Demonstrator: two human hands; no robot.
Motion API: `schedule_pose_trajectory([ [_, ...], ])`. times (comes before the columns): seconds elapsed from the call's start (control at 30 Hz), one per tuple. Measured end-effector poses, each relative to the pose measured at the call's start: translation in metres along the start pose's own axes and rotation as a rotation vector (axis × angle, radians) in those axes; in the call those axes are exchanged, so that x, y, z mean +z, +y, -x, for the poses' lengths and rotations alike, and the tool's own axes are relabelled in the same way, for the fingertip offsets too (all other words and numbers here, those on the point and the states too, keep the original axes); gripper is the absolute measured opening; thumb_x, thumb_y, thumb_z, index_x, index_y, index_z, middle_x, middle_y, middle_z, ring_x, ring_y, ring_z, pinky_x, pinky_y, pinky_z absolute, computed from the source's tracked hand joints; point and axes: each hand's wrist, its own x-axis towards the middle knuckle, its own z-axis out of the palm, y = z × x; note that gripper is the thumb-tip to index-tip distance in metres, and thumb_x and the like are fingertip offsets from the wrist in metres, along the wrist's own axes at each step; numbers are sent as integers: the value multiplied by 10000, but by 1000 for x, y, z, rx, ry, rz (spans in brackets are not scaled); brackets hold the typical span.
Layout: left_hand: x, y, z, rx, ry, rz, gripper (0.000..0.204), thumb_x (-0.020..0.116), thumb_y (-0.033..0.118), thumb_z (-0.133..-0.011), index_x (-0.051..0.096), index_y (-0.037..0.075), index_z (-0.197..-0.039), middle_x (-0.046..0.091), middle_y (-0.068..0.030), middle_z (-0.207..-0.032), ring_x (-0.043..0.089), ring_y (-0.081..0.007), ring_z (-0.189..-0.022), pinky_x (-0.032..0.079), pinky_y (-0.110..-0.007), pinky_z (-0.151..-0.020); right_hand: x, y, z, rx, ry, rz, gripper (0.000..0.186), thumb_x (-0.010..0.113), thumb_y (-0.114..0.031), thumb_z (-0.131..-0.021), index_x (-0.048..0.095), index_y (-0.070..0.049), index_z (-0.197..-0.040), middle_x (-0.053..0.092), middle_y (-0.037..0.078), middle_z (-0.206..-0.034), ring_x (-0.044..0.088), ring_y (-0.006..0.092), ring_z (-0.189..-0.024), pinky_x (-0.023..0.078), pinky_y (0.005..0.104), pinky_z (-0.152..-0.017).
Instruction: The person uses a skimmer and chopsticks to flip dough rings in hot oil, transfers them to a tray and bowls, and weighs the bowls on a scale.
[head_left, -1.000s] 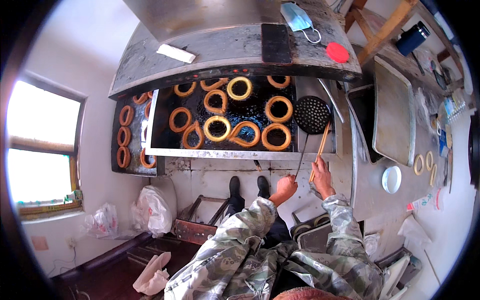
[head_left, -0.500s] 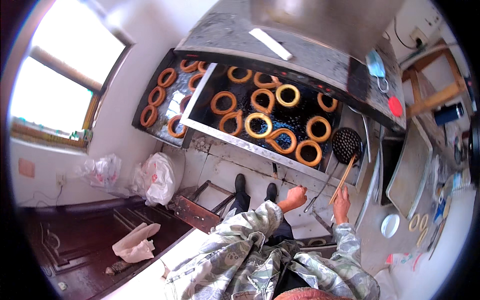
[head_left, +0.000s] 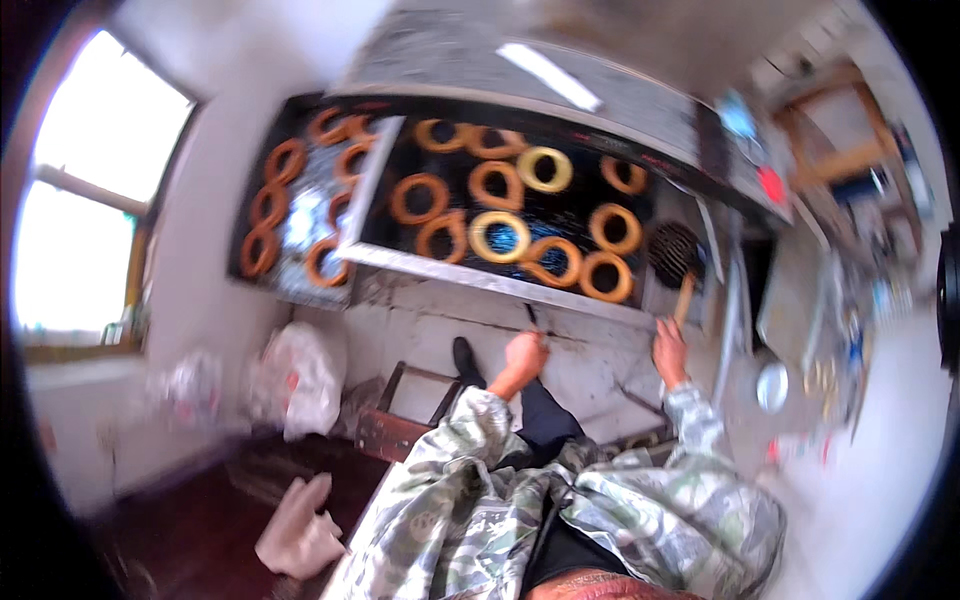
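Note:
My right hand [head_left: 670, 352] is closed around long wooden chopsticks [head_left: 685, 297], just past the fryer's near right corner. Their far ends reach the black perforated skimmer [head_left: 673, 250]; touching or not, I cannot tell. My left hand [head_left: 524, 358] is curled closed below the fryer's front rim [head_left: 480, 283], right by a small dark handle [head_left: 531, 316]; whether it grips anything is hidden. Several fried dough rings float in the dark oil, mostly brown, with a paler yellow ring [head_left: 545, 170] towards the back. Browned rings [head_left: 268, 207] lie on the metal tray [head_left: 300, 278] at the left.
A wooden stool [head_left: 385, 435] stands on the floor left of my legs. White plastic bags [head_left: 300, 380] sit near the window wall. A grey counter [head_left: 440, 50] runs behind the fryer, with a white strip [head_left: 550, 75] on it. A round white lid [head_left: 772, 387] lies at the right.
The view has swung and blurred. My left hand has moved left and forward to the dark handle. My right hand has come closer to the fryer, still holding the chopsticks.

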Motion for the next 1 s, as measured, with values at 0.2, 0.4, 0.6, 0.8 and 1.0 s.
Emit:
schedule_pose_trajectory([
  [0.2, 34, 47, -14, -10, -296, -131, 462, 641, 366, -807, 625, 95, -1180, 640, -208, -1099, 639, -354, -968, 515, -451, -828, -21, 37, 7, 140, -140, 179, 529, 562, -2, -778, 502, -74, -1299, 432, 227, -1381, 525, 371, -1152, 504, 434, -880],
  [0.4, 138, 106, -12, 78, -388, -83, 553, 666, 483, -780, 616, 86, -1162, 659, -192, -1063, 645, -353, -966, 518, -451, -816, -2, 84, 30, 120, -280, 318, 603, 524, 18, -806, 399, -87, -1387, 331, 238, -1442, 421, 393, -1269, 451, 481, -962],
  [0.6, 205, 140, -21, -15, -502, -58, 393, 655, 379, -770, 626, 62, -1000, 690, -169, -915, 661, -363, -883, 521, -467, -775, 22, 93, 20, -141, -327, 285, 481, 541, -41, -834, 458, -40, -1307, 318, 254, -1433, 405, 408, -1283, 402, 525, -977],
  [0.8, 214, 147, -24, -43, -366, -79, 248, 608, 256, -768, 644, 78, -936, 681, -190, -873, 651, -391, -850, 523, -477, -743, 16, 107, 13, -178, -116, -29, 400, 659, -83, -805, 543, 13, -1176, 439, 250, -1352, 513, 395, -1162, 459, 460, -929],
  [1.0, 185, 144, -45, 30, -145, -41, 173, 577, 231, -791, 639, 79, -847, 662, -196, -812, 634, -409, -795, 505, -506, -687, -65, 78, -15, 111, 295, -374, 228, 631, -60, -854, 616, 16, -1069, 634, 174, -1063, 639, 351, -903, 513, 377, -774],
])
